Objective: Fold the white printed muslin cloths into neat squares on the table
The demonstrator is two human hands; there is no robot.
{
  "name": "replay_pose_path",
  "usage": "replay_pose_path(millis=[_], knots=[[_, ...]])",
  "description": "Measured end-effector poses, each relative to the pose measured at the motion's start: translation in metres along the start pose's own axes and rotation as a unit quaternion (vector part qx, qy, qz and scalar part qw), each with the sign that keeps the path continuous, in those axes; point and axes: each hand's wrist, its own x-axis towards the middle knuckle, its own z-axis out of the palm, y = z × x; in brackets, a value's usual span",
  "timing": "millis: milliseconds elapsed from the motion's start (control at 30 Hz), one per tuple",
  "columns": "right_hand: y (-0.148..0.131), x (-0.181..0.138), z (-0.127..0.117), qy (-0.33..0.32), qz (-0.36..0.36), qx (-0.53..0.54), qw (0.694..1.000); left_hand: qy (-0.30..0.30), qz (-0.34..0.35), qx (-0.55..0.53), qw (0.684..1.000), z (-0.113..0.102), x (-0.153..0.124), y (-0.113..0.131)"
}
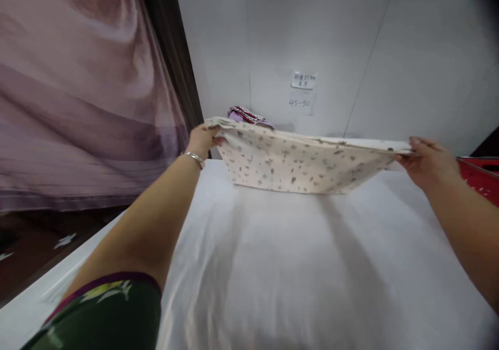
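A cream cloth (288, 163) with small dark prints hangs stretched between my two hands at the far end of the table. My left hand (202, 138) pinches its upper left corner, thumb and fingers closed on the layered edge. At the opposite corner, my right hand (429, 160) grips the same top edge. The cloth looks folded in layers along the top, and its lower edge hangs at or just above the white surface; I cannot tell whether it touches. A silver bracelet (194, 158) is on my left wrist.
A white sheet covers the table (280, 267). Behind the cloth lies a small pile of folded fabrics (247, 115) against the grey wall (319, 33), which bears handwritten labels (303, 80). A pink curtain (78, 79) hangs at left. Something red (481, 178) stands at the right edge.
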Motion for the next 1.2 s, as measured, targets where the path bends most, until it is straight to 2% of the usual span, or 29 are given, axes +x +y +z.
replay_pose_path(millis=[67,167,300,367,467,567,667,833,900,1000,1200], knots=[[-0.016,-0.003,0.000,-0.012,-0.055,0.026,0.998,-0.016,0.064,-0.020,0.998,-0.011,0.000,0.016],[-0.018,-0.024,-0.021,-0.018,-0.045,0.014,0.999,-0.073,0.105,-0.026,0.991,-0.035,-0.024,0.007],[0.017,-0.072,-0.068,-0.015,0.069,-0.058,0.996,-0.131,0.029,0.056,0.989,-0.072,-0.081,-0.052],[0.045,-0.105,-0.095,-0.024,0.141,-0.107,0.984,-0.199,-0.033,0.130,0.971,-0.090,-0.115,-0.088],[0.084,-0.156,-0.133,-0.038,0.260,-0.190,0.946,-0.286,-0.105,0.200,0.931,-0.110,-0.163,-0.133],[0.106,-0.192,-0.158,-0.039,0.341,-0.222,0.913,-0.300,-0.134,0.220,0.918,-0.118,-0.199,-0.157],[0.107,-0.208,-0.170,-0.037,0.349,-0.203,0.914,-0.261,-0.121,0.204,0.936,-0.122,-0.218,-0.161],[0.096,-0.218,-0.176,-0.025,0.358,-0.199,0.912,-0.220,-0.097,0.206,0.949,-0.128,-0.232,-0.165],[0.095,-0.220,-0.179,-0.015,0.358,-0.215,0.908,-0.226,-0.074,0.205,0.949,-0.128,-0.238,-0.167],[0.096,-0.222,-0.183,-0.026,0.372,-0.273,0.887,-0.251,-0.023,0.224,0.941,-0.126,-0.248,-0.165],[0.090,-0.224,-0.185,-0.055,0.330,-0.373,0.866,-0.247,0.017,0.277,0.928,-0.129,-0.261,-0.157]])
